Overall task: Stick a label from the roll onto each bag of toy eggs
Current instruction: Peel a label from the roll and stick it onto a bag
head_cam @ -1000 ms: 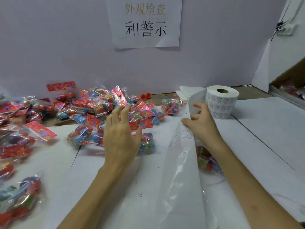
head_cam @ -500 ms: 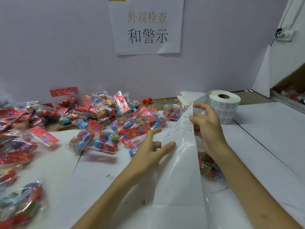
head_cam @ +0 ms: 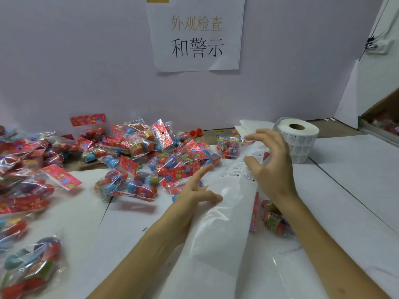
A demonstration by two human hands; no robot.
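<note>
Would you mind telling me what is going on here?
A person is at the labelling job. Both hands are at the backing strip trailing from the label roll: the left hand touches its edge with straight fingers, the right hand curls over the printed labels, though I cannot tell whether it pinches one. A pile of egg bags lies to the left; a single bag lies by the right forearm.

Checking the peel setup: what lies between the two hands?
In the head view, the label strip off the roll runs between the left hand and right hand.
</note>
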